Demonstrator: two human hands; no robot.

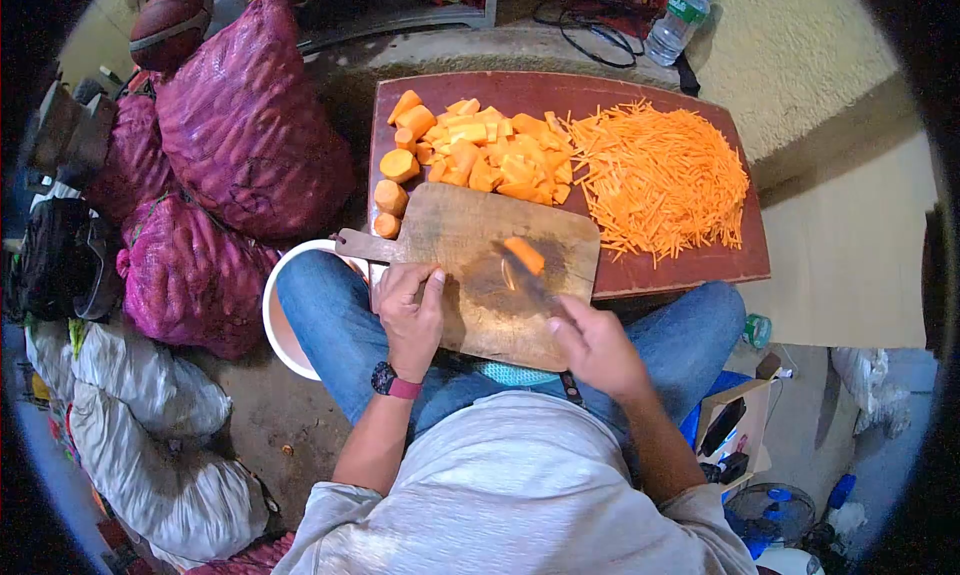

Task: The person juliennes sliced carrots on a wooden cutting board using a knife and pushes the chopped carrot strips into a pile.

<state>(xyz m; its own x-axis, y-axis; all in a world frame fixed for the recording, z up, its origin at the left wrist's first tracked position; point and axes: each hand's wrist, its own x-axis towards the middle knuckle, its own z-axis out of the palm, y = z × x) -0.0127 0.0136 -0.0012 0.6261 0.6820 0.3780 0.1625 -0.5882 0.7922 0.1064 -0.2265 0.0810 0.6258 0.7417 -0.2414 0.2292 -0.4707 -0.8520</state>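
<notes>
A wooden cutting board (475,315) rests across my lap and the near edge of the table. My right hand (605,350) is wrapped round a knife (532,287), its blade blurred over the board. Beside the blade lies a carrot piece (524,256) with a thin sliver near it. My left hand (410,315), with a watch at the wrist, is at the board's left edge below the handle. Its fingers are curled and pinched together; a small orange speck shows at the tips, too small to name. Behind the board are cut carrot chunks (480,145) and a heap of carrot strips (660,180).
The red-brown table (690,280) carries the carrots. A white bucket (283,340) stands by my left knee. Filled purple mesh sacks (245,125), a basketball (170,25) and white sacks (140,465) are at left. A plastic bottle (680,25) stands at back right.
</notes>
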